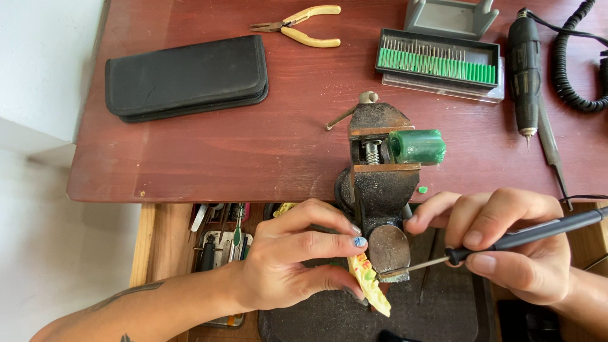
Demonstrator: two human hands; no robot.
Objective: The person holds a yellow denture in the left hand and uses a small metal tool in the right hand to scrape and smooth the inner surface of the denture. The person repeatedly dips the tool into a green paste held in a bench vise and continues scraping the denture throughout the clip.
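- Dark red wooden tabletop (285,145) fills the upper part of the view, its near edge running across the middle; a pale floor shows at far left, and below the edge sits an open drawer of small hand tools (221,244).
- At the left of the tabletop lies a flat black zipped fabric case (187,79), well apart from both hands.
- Behind it, near the far edge, lie yellow-handled pointed pliers (301,26), handles spread.
- The left hand (297,263) comes in from the lower left, thumb and fingers pinching a small yellow patterned piece (369,284) just below the table edge.
- A black cast-iron bench vise (380,183) stands at the table edge between the two hands, directly over the yellow piece and blocking part of it; its round front end touches the left fingertips.
- A green wax cylinder (418,147) is clamped in the vise, sticking out to the right; a green crumb lies just beside it.
- Behind the vise sits a black tray of green-shanked burs (437,60), with a grey stand beyond it.
- The right hand (506,247) is closed around a slim black pen-shaped tool (538,231), its thin metal tip meeting the yellow piece under the vise.
- At far right lie a black rotary handpiece (524,69), a coiled black cord (573,63) and grey metal tweezers (551,149).
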